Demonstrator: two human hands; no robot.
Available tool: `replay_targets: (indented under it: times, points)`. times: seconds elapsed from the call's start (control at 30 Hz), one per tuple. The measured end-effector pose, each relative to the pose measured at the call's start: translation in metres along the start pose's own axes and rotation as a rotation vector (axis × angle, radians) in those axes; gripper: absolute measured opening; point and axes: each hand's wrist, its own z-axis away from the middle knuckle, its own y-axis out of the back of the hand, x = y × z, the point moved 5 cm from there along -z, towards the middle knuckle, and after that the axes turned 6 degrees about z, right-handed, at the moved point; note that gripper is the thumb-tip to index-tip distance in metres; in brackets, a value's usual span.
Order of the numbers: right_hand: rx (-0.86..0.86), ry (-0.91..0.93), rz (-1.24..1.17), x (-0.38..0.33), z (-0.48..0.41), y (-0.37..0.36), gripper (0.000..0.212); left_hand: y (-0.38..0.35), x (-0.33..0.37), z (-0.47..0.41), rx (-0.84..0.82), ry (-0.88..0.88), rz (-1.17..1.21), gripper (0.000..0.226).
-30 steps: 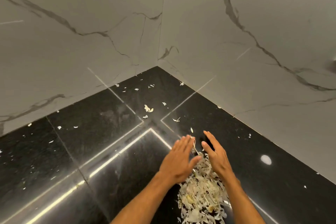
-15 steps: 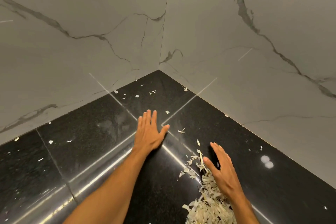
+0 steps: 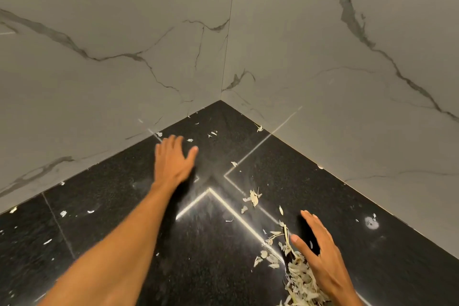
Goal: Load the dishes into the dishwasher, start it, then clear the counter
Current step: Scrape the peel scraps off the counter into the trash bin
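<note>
Black counter [image 3: 99, 196] corner, left hand [image 3: 173, 159] flat, right hand [image 3: 320, 253] spread beside peel pile [image 3: 300, 283], both empty

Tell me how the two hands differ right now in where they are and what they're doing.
The left hand is stretched far out toward the wall corner, among only sparse scattered flakes; the right hand sits close to the body against the heaped pile of peelings. The left lies palm-down and flat; the right is tilted on edge, walling the pile. Both are open, holding nothing, over the black counter.
</note>
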Motion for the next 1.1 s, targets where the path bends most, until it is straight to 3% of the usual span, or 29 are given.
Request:
replay_targets:
  times: [0.13, 0.27, 0.33, 0.47, 0.57, 0.67, 0.8, 1.1]
  points:
    - [0.018, 0.016, 0.064, -0.005, -0.004, 0.0, 0.104, 0.002, -0.036, -0.045, -0.065, 0.151, -0.021, 0.078]
    - [0.02, 0.014, 0.084, -0.009, -0.011, 0.002, 0.097, -0.017, -0.019, -0.058, -0.174, 0.116, -0.013, 0.081]
    - [0.017, 0.008, 0.099, -0.007, -0.013, 0.002, 0.097, -0.029, 0.005, -0.052, -0.206, 0.041, -0.018, 0.079]
    - [0.003, -0.014, 0.115, -0.003, -0.011, -0.001, 0.098, -0.056, 0.066, -0.018, -0.315, -0.294, 0.044, 0.069]
    - [-0.007, -0.014, 0.103, -0.005, -0.01, -0.003, 0.093, -0.066, 0.082, -0.014, -0.331, -0.382, 0.078, 0.066]
    - [-0.027, -0.002, 0.151, -0.005, -0.011, -0.005, 0.092, -0.065, 0.066, -0.042, -0.236, -0.267, 0.0, 0.073]
    - [-0.071, 0.022, 0.244, -0.003, -0.017, -0.008, 0.094, -0.074, 0.053, -0.08, -0.315, -0.082, -0.118, 0.083]
    - [-0.088, 0.007, 0.169, -0.001, -0.018, -0.003, 0.098, -0.13, 0.154, -0.005, -0.496, -0.451, -0.044, 0.077]
